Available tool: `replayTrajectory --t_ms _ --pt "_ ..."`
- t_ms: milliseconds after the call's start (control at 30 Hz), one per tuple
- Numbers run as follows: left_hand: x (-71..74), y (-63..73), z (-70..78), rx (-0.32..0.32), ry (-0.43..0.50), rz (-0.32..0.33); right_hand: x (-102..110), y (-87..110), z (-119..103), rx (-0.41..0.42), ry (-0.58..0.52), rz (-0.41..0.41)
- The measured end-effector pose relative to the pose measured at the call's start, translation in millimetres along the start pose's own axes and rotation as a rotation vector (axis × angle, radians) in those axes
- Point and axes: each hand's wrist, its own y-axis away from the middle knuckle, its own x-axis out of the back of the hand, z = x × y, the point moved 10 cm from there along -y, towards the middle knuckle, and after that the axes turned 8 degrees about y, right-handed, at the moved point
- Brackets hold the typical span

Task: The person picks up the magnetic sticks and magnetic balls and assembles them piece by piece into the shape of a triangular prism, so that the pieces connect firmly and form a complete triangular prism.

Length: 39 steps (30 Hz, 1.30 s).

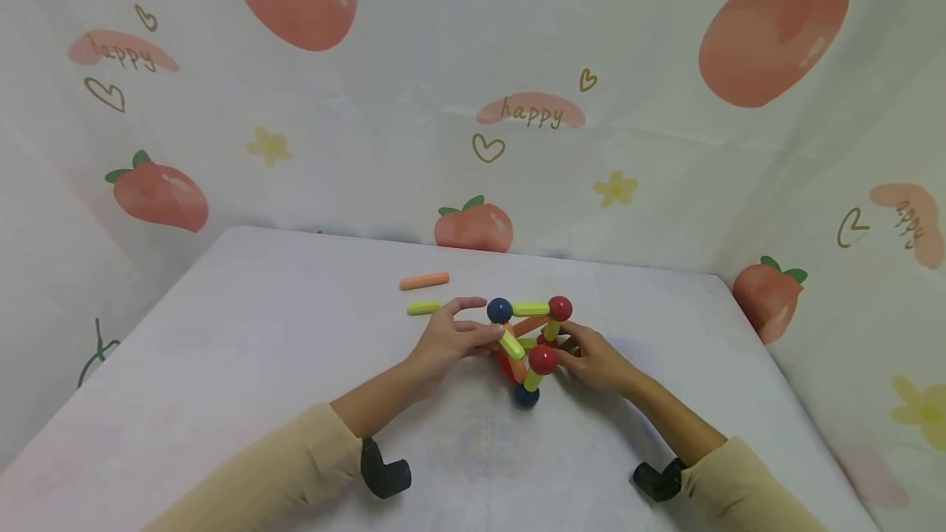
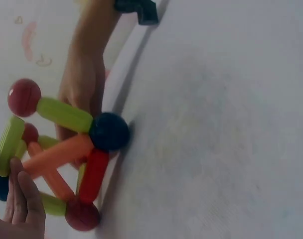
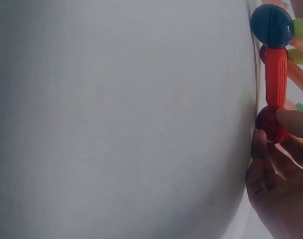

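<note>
A frame of coloured magnetic-looking rods and balls stands on the table between the two hands. My left hand (image 1: 447,343) pinches a yellow-green rod (image 2: 10,147) that slants from the upper blue ball (image 1: 499,310) towards the nearer red ball (image 1: 543,360). In the head view the rod's lower end stops short of that ball. On the other side, my right hand (image 1: 599,360) grips a low red ball (image 3: 270,127) between thumb and fingers; a red rod (image 3: 276,77) joins it to a blue ball (image 3: 272,26). Another red ball (image 1: 559,308) tops the far corner.
Behind the left hand, a loose orange rod (image 1: 424,281) and a loose yellow-green rod (image 1: 424,308) lie on the white table (image 1: 296,310). A printed cloth (image 1: 399,130) hangs at the back and sides. Black wrist mounts (image 1: 386,473) sit at both sleeves.
</note>
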Motion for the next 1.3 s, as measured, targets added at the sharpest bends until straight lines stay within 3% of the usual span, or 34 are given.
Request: replayTrajectory --t_ms 267,533,633,833,1133,1200,1300 --pt "-5.4 0.0 4.9 0.007 -0.008 0.096 0.3 0.1 1.2 -0.003 -0.013 0.002" --pt "-7.8 4.0 12.7 -0.051 -0.033 0.173 0.4 0.7 0.7 0.011 -0.008 0.007" --pt "-9.7 7.3 11.9 -0.033 -0.014 0.194 0.6 0.9 1.0 0.004 -0.006 0.012" --pt "-16.9 8.9 4.3 0.041 -0.003 0.159 2.0 1.1 1.3 -0.007 -0.003 0.022" --pt "-14.9 7.1 2.1 0.029 -0.045 0.168 1.7 0.5 0.0 0.012 -0.007 0.014" --pt "-12.1 7.3 -0.9 0.019 -0.095 0.17 1.4 0.7 -0.9 0.021 -0.005 0.011" --pt "-11.8 8.5 -9.4 0.02 -0.239 0.116 2.9 2.8 -3.3 0.042 0.009 0.016"
